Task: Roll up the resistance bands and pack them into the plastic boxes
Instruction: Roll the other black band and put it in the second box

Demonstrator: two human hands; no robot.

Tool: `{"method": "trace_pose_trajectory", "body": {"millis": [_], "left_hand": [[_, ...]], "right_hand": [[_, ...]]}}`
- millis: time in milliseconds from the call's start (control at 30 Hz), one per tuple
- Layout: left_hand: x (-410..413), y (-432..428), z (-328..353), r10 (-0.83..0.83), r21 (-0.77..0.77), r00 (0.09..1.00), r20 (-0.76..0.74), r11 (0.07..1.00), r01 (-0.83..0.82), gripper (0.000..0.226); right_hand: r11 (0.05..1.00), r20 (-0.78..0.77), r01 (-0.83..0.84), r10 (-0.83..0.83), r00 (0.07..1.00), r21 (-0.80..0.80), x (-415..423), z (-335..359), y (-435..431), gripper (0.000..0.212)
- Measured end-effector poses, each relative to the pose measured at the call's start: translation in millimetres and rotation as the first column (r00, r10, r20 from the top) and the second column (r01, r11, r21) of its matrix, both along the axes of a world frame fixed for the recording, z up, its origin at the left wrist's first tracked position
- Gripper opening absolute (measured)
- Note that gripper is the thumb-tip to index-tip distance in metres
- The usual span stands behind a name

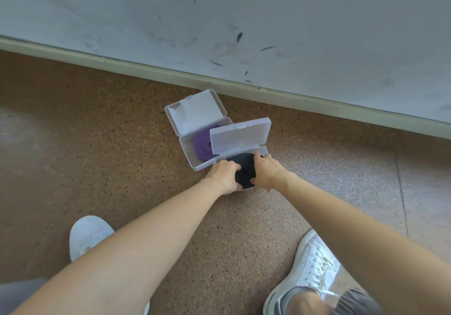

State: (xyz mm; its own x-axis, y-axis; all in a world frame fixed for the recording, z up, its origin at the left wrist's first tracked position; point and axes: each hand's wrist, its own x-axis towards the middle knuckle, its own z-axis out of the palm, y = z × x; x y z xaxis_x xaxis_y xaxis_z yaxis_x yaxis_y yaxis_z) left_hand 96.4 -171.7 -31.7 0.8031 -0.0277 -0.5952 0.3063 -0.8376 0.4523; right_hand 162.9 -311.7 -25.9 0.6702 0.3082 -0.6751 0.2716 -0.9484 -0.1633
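Two clear plastic boxes sit on the speckled floor (122, 143) close to the foot of a scuffed wall (292, 21), both with lids raised. Take the near box (264, 150) as the reference. The far box (187, 149) touches it on its far left side and already holds a rolled purple band (204, 143), lying flat. The near box's own lid (240, 135) stands up along its far edge, hinged away from the person.

The black band (245, 170) is a rolled coil lying flat in the near box, and it seems to fill most of the box from front to back. Both hands are on it. The left hand (223, 174) grips the coil's left side with curled fingers. The right hand (267, 171) clasps the right side, one finger hooked over the far edge and the thumb on the near edge. Neither hand is nearer; they flank the coil evenly, and it lies straight ahead between them.

The near box's long axis runs left to right across the person, roughly along the wall, and the hands squeeze along that same line. I judge the coil is being seated, so the lid would swing towards the person to close. Releasing too soon could let the coil spring loose. Two white shoes (314, 266) stand well back, on the person's side.
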Motion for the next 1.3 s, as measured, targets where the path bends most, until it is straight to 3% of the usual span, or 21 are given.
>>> {"method": "trace_pose_trajectory", "body": {"millis": [133,300,500,633,733,833,900,1000,1067,1167,1300], "left_hand": [[-0.4,-1.0,-1.0,-0.022,0.041,1.0,-0.002,0.999,0.022,0.064],[-4.5,-3.5,-3.8,0.043,0.035,0.998,0.056,0.998,-0.045,0.065],[-18.6,-8.6,-1.6,0.0,0.149,0.978,0.207,0.988,-0.032,0.042],[-39.6,6.8,-0.4,0.128,0.109,0.895,0.427,0.975,-0.191,0.019],[-45.1,26.2,3.4,0.345,-0.05,0.749,0.566,0.921,-0.386,0.015],[-32.1,45.4,9.7,0.489,-0.181,0.642,0.59,0.855,-0.485,0.036],[-16.3,53.5,19.3,0.569,-0.279,0.651,0.503,0.819,-0.501,0.048],[2.8,54.3,34.0,0.646,-0.5,0.737,0.198,0.714,-0.491,0.05],[5.8,51.2,37.3,0.625,-0.547,0.768,0.137,0.694,-0.467,0.04],[2.2,50.5,33.6,0.609,-0.517,0.771,0.187,0.728,-0.45,0.026],[-12.3,49.3,27.2,0.486,-0.378,0.83,0.273,0.848,-0.372,0.019]], "right_hand": [[0.991,0.11,-0.114,0.121,0.986,-0.074,1.7,-0.2,-0.2,0.072],[0.98,0.078,-0.19,0.194,0.978,-0.055,13.2,2.5,-14.8,0.068],[0.985,0.137,-0.066,0.044,0.99,0.159,4.6,-5.2,-37.4,0.056],[0.964,0.198,0.06,-0.114,0.974,0.259,-7.3,-15.0,-47.0,0.044],[0.877,0.212,0.241,-0.351,0.912,0.415,-4.0,-15.6,-57.8,0.025],[0.72,0.072,0.449,-0.566,0.822,0.53,6.8,-11.3,-64.1,0.018],[0.539,-0.179,0.607,-0.644,0.744,0.584,13.7,-5.2,-64.1,0.032],[0.334,-0.48,0.758,-0.615,0.626,0.561,23.8,8.8,-61.3,0.054],[0.289,-0.538,0.761,-0.564,0.626,0.581,29.5,18.7,-58.1,0.055],[0.303,-0.554,0.729,-0.492,0.671,0.613,32.2,31.4,-50.9,0.052],[0.307,-0.486,0.701,-0.545,0.684,0.643,25.6,37.1,-47.6,0.033]]}}
